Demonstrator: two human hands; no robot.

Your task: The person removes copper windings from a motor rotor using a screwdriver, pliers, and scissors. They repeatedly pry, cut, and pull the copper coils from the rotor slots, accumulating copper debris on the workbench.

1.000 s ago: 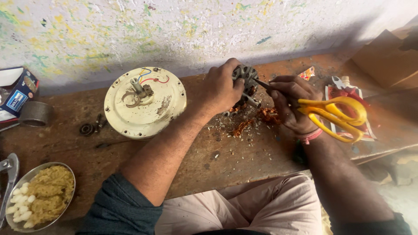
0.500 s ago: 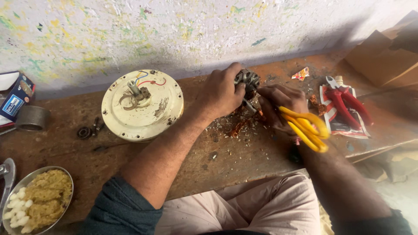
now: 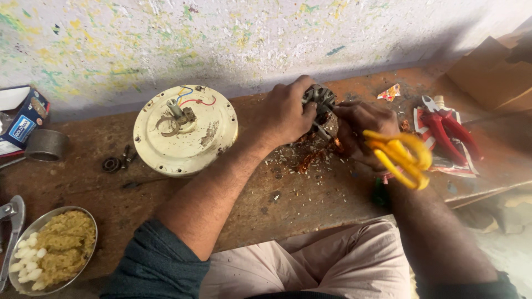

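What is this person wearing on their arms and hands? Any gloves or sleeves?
No gloves: the left hand and right hand are bare. Both forearms are uncovered, with dark teal-grey sleeves pushed up to about the elbows. A thin pinkish-red band seems to circle the right wrist, partly hidden. No rings or watch can be made out.

Two scissors [image 3: 402,156], one pliers [image 3: 446,130]

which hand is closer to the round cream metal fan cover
Left. The left hand sits just right of the round cream metal fan cover; the right hand, holding yellow-handled scissors, is farther right.
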